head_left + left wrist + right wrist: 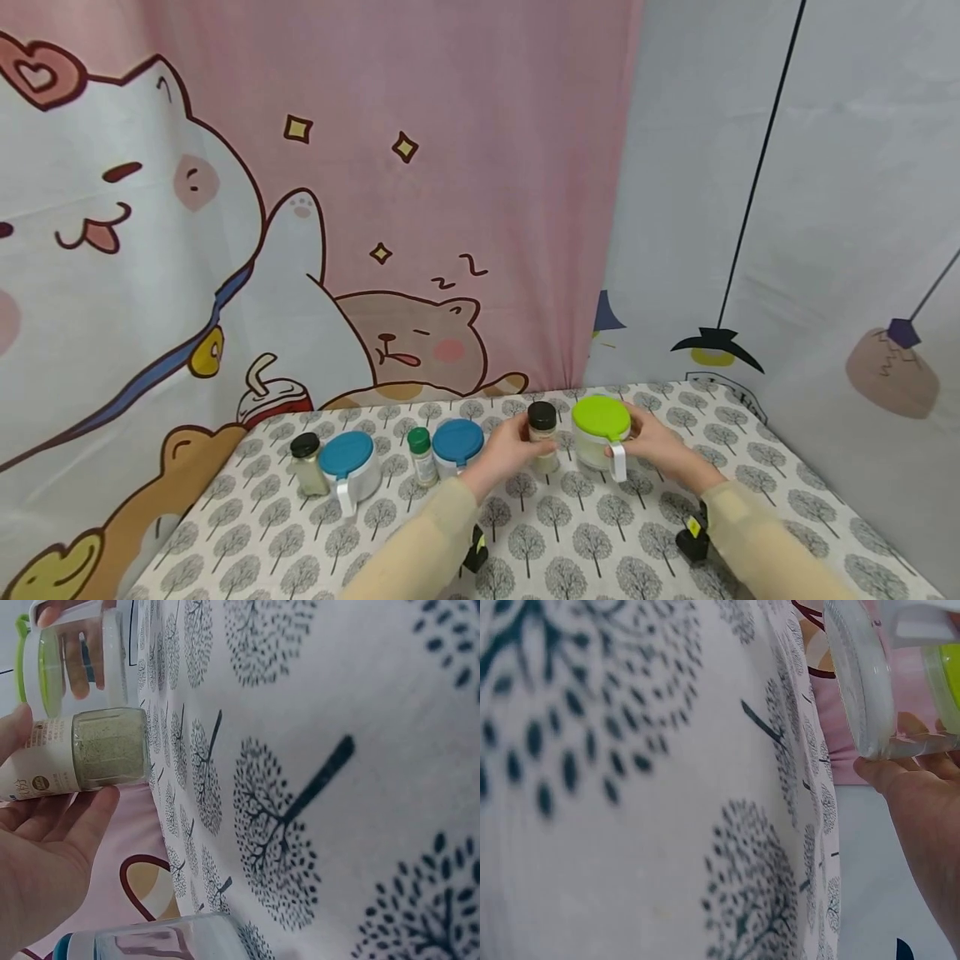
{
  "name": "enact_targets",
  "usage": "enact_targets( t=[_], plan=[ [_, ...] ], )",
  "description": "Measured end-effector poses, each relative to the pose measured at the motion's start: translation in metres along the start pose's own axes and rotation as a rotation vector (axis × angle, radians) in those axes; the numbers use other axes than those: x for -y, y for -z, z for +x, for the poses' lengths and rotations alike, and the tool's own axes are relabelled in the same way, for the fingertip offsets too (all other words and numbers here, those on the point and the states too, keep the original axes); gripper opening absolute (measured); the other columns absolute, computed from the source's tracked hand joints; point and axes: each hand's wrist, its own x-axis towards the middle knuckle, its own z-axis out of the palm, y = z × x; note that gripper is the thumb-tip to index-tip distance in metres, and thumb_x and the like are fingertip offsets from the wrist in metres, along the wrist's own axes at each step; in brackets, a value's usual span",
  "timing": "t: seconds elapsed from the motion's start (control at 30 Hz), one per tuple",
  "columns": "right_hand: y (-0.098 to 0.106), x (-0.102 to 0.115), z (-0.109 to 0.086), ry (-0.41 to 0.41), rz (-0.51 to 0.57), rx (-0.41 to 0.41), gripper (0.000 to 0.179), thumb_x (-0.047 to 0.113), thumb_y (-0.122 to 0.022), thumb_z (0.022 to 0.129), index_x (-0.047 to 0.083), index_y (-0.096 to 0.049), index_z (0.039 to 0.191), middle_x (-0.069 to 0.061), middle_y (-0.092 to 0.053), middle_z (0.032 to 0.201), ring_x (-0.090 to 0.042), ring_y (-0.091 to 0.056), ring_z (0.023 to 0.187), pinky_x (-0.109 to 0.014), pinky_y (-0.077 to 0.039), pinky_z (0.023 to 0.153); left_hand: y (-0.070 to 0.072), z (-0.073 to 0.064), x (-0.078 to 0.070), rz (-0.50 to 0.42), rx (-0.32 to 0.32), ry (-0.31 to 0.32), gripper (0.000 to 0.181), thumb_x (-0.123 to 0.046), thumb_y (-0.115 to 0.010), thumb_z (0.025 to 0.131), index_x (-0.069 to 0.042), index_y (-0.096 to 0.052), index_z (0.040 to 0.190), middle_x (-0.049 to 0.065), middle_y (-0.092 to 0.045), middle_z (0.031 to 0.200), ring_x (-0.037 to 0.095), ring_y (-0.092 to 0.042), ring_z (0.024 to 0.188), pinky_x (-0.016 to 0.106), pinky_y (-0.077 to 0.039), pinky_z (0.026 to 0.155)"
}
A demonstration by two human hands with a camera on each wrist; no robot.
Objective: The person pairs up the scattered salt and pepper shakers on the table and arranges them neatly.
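Observation:
My left hand [504, 454] grips a spice jar [542, 421] with a black lid. In the left wrist view, pale green powder shows through the glass of this spice jar [112, 746], below a paper label. Just right of it, my right hand [663, 443] holds a clear seasoning jar [592, 450] with a lime green lid and a white handle, the fingers around its side. The right wrist view catches the clear base of that seasoning jar [866, 682] close over the cloth. Whether either base touches the table, I cannot tell.
To the left stand a black-lidded spice jar [309, 467], a blue-lidded jar with a white handle [360, 475], a green-capped spice bottle [423, 462] and another blue-lidded jar [457, 442], partly behind my left hand. Tree-print cloth [555, 542] covers the table; printed curtains [480, 167] hang behind.

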Motion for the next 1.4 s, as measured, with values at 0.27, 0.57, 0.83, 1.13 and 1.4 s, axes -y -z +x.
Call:
enact_targets(
  t=[0.27, 0.57, 0.83, 1.13, 1.4],
  plan=[
    [-0.008, -0.003, 0.005, -0.014, 0.034, 0.031, 0.09, 0.01, -0.079, 0.081, 0.002, -0.023, 0.151, -0.022, -0.046, 0.14, -0.032, -0.051, 0.121, -0.042, -0.048, 0.092, 0.002, -0.002, 0.003, 0.028, -0.008, 0.014, 0.035, -0.021, -0.077, 0.085, -0.008, -0.064, 0.115, 0.004, -0.068, 0.106, 0.018, -0.063, 0.096, 0.037, -0.052, 0.083],
    [-0.012, -0.008, 0.009, -0.01, 0.056, 0.073, 0.085, 0.008, -0.076, 0.084, 0.002, -0.024, 0.151, -0.023, -0.045, 0.139, -0.035, -0.05, 0.121, -0.045, -0.048, 0.093, 0.003, -0.003, 0.007, 0.064, -0.016, 0.008, 0.036, -0.02, -0.077, 0.085, -0.005, -0.064, 0.115, 0.006, -0.068, 0.104, 0.019, -0.063, 0.093, 0.036, -0.053, 0.08],
    [-0.014, -0.008, 0.01, -0.087, 0.047, 0.054, 0.094, 0.013, -0.077, 0.083, 0.003, -0.016, 0.153, -0.025, -0.036, 0.146, -0.044, -0.037, 0.132, -0.053, -0.038, 0.102, 0.006, -0.006, 0.01, 0.095, -0.028, 0.023, 0.037, -0.022, -0.077, 0.084, -0.006, -0.063, 0.115, 0.006, -0.067, 0.104, 0.02, -0.062, 0.095, 0.038, -0.052, 0.081],
    [-0.016, -0.013, 0.015, -0.082, 0.021, 0.073, 0.093, 0.015, -0.078, 0.083, 0.003, -0.016, 0.152, -0.024, -0.04, 0.143, -0.042, -0.039, 0.13, -0.055, -0.035, 0.104, 0.007, -0.006, 0.012, 0.095, -0.018, 0.035, 0.039, -0.023, -0.077, 0.085, -0.006, -0.062, 0.116, 0.006, -0.066, 0.104, 0.02, -0.062, 0.093, 0.039, -0.052, 0.079],
    [-0.019, -0.02, 0.019, -0.075, 0.033, 0.068, 0.095, 0.012, -0.08, 0.081, 0.003, -0.017, 0.152, -0.024, -0.039, 0.143, -0.043, -0.035, 0.133, -0.06, -0.027, 0.106, 0.005, -0.008, 0.016, 0.091, -0.017, 0.021, 0.037, -0.021, -0.074, 0.087, -0.006, -0.061, 0.118, 0.007, -0.066, 0.105, 0.02, -0.062, 0.094, 0.037, -0.052, 0.079]
  ],
)
